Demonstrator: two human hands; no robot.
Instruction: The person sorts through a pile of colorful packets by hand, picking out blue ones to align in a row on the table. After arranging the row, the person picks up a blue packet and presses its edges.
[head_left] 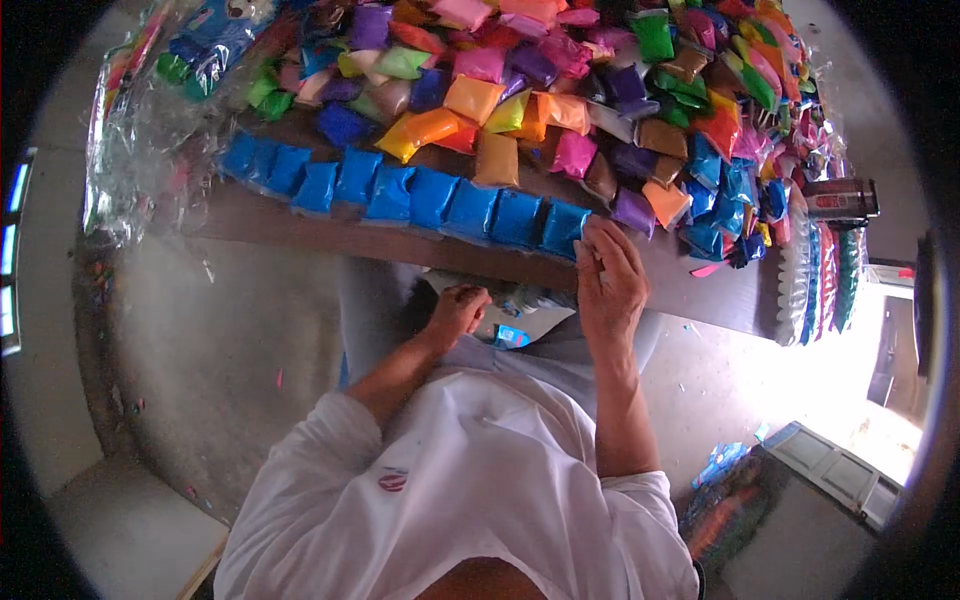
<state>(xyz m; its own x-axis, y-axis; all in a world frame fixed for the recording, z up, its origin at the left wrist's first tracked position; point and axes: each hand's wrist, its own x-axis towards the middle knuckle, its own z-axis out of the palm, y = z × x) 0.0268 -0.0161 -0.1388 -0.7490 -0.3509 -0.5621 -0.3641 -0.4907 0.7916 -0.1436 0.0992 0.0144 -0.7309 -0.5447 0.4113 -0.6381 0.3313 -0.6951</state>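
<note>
A strip of joined blue packets (435, 199), each a small filled clear-plastic pouch, runs along the near edge of the brown table (370, 242). At the strip's right end, my right hand (612, 275) has thumb and fingers pinched on the edge of the last blue packet (565, 228). My left hand (460, 310) is below the table edge, over my lap, with its fingers curled closed. Whatever it may hold is hidden. Just behind the strip lies a brownish-gold packet (497, 160), with orange and yellow ones beside it.
A big heap of multicoloured packets (480, 65) covers the back of the table. Crumpled clear plastic (140, 150) lies at the left. A dark can (840, 199) and long strips of packets (815, 285) are at the right end. Blue wrappers (722, 462) lie on the floor.
</note>
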